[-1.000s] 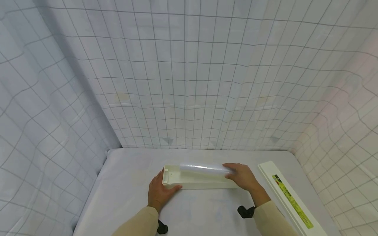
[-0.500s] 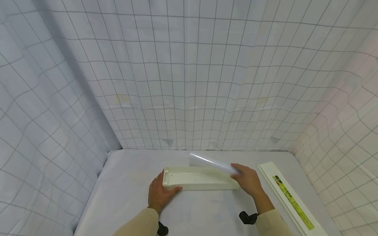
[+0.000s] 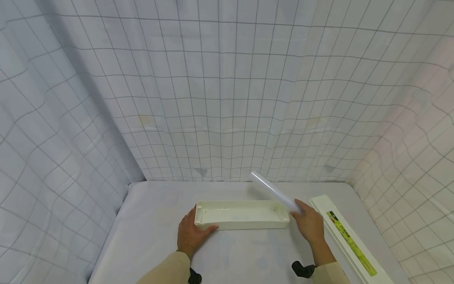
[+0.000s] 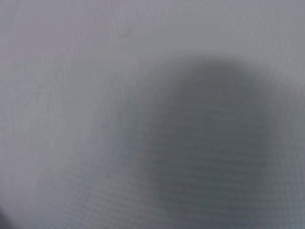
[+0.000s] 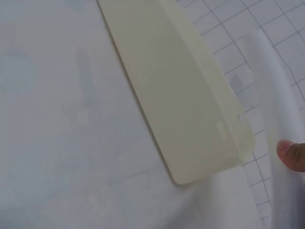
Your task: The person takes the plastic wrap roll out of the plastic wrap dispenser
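A long cream plastic box (image 3: 244,225) without its lid lies lengthwise on the table, its hollow facing up. My left hand (image 3: 193,232) grips its left end, thumb along the front wall and fingers at the end. Over the box's far right corner, my right hand (image 3: 308,225) holds a clear roll of cling film (image 3: 271,189) by its near end. The roll slants up and away to the left. In the right wrist view, the thumb (image 5: 291,155) presses on the roll (image 5: 274,90), beside the box (image 5: 176,100). Only blurred white cloth and a shadow fill the left wrist view.
A long cream lid (image 3: 349,236) with a yellow-green label lies slanted at the table's right side, close to my right forearm. White cloth covers the table (image 3: 156,205). Grid-patterned curtains (image 3: 227,98) enclose the back and both sides.
My right hand has lifted the roll out of the box and moved it to the right, its far end swinging up and away. The left hand stays on the box.
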`<action>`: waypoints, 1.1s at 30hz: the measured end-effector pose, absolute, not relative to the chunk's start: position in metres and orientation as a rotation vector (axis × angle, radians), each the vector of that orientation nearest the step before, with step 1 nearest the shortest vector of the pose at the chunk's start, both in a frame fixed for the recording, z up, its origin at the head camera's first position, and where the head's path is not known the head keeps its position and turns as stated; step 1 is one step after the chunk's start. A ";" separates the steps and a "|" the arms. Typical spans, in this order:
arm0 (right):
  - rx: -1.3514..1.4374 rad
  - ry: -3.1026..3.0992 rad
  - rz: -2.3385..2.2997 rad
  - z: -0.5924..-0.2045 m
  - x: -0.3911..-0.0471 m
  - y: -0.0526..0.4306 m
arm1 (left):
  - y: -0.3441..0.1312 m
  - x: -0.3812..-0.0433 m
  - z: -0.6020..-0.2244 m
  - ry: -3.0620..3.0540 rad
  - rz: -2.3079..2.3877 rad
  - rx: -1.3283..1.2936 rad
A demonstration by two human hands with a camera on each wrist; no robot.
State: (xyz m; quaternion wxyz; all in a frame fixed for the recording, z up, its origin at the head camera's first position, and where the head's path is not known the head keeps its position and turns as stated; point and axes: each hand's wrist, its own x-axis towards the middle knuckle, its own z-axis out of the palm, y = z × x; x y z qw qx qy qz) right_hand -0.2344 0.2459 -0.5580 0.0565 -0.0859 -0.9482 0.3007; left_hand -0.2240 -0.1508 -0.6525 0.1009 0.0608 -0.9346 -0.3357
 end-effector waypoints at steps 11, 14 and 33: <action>-0.442 -2.798 0.961 -0.574 -0.223 0.269 | -0.149 -0.224 -0.652 -2.754 -0.987 0.167; -0.510 -2.780 0.995 -0.577 -0.219 0.273 | -0.149 -0.223 -0.651 -2.742 -0.973 0.164; -0.687 -2.780 0.935 -0.591 -0.203 0.284 | -0.149 -0.225 -0.653 -2.729 -0.974 0.168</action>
